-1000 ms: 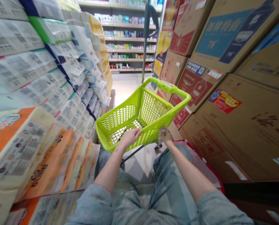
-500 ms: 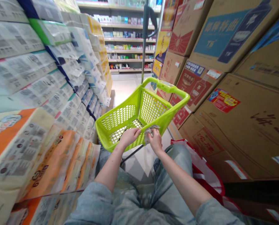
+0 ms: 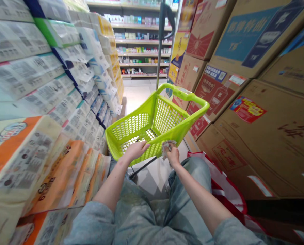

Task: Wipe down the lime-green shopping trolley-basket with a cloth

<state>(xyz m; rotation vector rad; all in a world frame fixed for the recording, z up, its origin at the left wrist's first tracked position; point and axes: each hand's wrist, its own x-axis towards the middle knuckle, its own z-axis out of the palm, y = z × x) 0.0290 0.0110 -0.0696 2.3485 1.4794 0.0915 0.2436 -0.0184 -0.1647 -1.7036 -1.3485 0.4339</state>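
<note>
A lime-green plastic basket point(image 3: 139, 124) on wheels stands in the aisle in front of my knees. My left hand point(image 3: 134, 150) rests on its near rim with the fingers laid over the edge. My right hand point(image 3: 172, 154) is closed on a crumpled grey cloth point(image 3: 165, 147) and presses it against the outside of the basket's near right corner. The basket looks empty inside. Its handle point(image 3: 186, 94) stands up at the far end.
Stacked tissue packs point(image 3: 44, 102) wall the left side. Cardboard cartons point(image 3: 256, 102) are piled on the right. A red and white bag point(image 3: 225, 190) lies by my right leg. A metal pole point(image 3: 160, 44) and stocked shelves point(image 3: 139, 51) stand ahead.
My right hand with the cloth moved left from the basket's right corner, close to my left hand, then shifted slightly back right. The left hand stayed on the rim.
</note>
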